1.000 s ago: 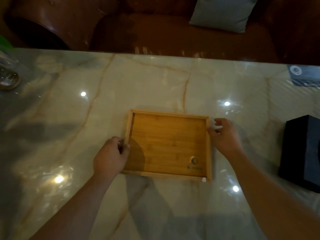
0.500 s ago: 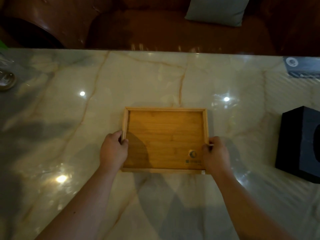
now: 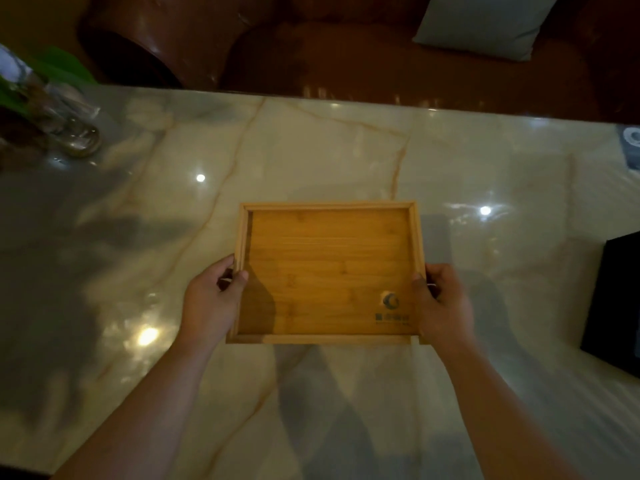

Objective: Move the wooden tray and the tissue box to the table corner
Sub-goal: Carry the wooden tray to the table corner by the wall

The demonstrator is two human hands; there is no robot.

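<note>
wooden tray (image 3: 329, 271) mid-worktop (image 3: 311, 150) | left hand (image 3: 211, 303) and right hand (image 3: 441, 306) both clamped on its side rims | tissue box (image 3: 616, 306) waits far right | tip: lift level, don't drag across marble

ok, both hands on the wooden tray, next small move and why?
Probably lift it slightly and start carrying it toward a table corner: left hand and right hand each grip a side rim of the empty rectangular bamboo tray, mid marble table; the black tissue box waits untouched.
</note>
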